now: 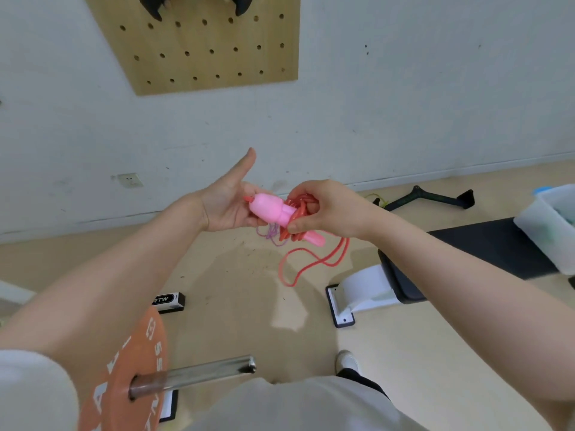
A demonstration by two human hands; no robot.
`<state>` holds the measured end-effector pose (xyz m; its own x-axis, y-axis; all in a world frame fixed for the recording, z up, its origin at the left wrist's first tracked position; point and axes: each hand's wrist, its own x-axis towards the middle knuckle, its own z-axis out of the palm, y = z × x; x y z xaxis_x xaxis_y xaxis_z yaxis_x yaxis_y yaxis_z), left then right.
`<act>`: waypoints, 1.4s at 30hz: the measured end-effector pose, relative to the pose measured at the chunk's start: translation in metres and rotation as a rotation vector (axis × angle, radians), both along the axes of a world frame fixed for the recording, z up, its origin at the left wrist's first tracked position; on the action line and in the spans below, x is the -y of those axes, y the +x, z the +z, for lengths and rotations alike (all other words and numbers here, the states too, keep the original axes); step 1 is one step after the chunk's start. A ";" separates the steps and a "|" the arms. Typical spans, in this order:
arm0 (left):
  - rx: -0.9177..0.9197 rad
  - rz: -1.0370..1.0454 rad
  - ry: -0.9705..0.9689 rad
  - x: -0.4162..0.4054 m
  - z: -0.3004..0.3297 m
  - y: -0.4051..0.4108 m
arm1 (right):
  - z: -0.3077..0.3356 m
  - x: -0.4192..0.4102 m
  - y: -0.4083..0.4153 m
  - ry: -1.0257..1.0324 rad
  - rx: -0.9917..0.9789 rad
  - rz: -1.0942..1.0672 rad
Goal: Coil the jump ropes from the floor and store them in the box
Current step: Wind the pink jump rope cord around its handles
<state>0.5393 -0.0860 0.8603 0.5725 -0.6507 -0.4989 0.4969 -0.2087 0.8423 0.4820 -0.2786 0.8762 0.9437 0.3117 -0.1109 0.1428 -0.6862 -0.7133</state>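
Note:
A pink-handled jump rope (271,209) is held at chest height between both hands. My left hand (227,202) cradles one pink handle in its palm, thumb pointing up. My right hand (323,206) pinches a bundle of red cord coils wound around the handles. A loose loop of red cord (311,262) hangs below the hands, with a thin purple strand beside it. The clear plastic storage box (550,231) sits on the black bench at the right edge. A yellow-green rope (378,199) lies on the floor by the wall.
A black workout bench (460,262) with a white leg stands on the right. An orange weight plate on a steel barbell (137,374) is at lower left. A wooden pegboard (205,42) hangs on the wall. A black stand (435,197) lies by the wall.

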 end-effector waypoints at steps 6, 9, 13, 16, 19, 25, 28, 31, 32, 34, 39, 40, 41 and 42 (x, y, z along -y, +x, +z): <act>0.105 -0.153 -0.119 0.001 -0.004 0.010 | 0.002 0.026 0.010 0.187 -0.115 -0.033; 0.171 -0.096 -0.107 0.011 -0.004 0.010 | 0.008 0.037 0.013 0.231 -0.116 -0.043; 0.390 0.138 -0.063 0.048 -0.010 0.009 | 0.011 0.051 0.019 0.461 -0.209 -0.070; 0.423 0.229 -0.136 0.079 -0.020 0.004 | 0.002 0.058 0.024 0.573 -0.262 -0.106; 0.203 0.361 -0.234 0.110 -0.021 -0.012 | -0.012 0.066 0.032 0.670 -0.330 -0.155; 0.234 0.627 -0.170 0.135 -0.021 -0.011 | -0.017 0.086 0.052 0.498 -0.330 -0.140; 0.351 0.609 -0.076 0.138 -0.017 -0.012 | -0.020 0.092 0.060 0.260 -0.261 -0.128; 0.386 0.476 -0.004 0.133 -0.020 -0.011 | -0.022 0.103 0.061 0.085 -0.207 -0.003; 0.399 0.419 0.036 0.131 -0.021 -0.011 | -0.022 0.107 0.061 0.086 -0.217 0.016; 0.451 0.333 0.134 0.130 -0.023 -0.009 | -0.024 0.111 0.060 0.097 -0.241 0.047; 0.585 0.431 0.308 0.138 -0.029 -0.004 | -0.033 0.107 0.063 0.056 -0.209 0.049; 0.633 0.437 0.375 0.138 -0.031 -0.004 | -0.036 0.105 0.064 0.005 -0.192 0.051; 0.677 0.427 0.427 0.139 -0.032 -0.005 | -0.038 0.103 0.064 -0.055 -0.175 0.041; 0.698 0.430 0.452 0.139 -0.033 -0.004 | -0.040 0.101 0.064 -0.103 -0.155 0.018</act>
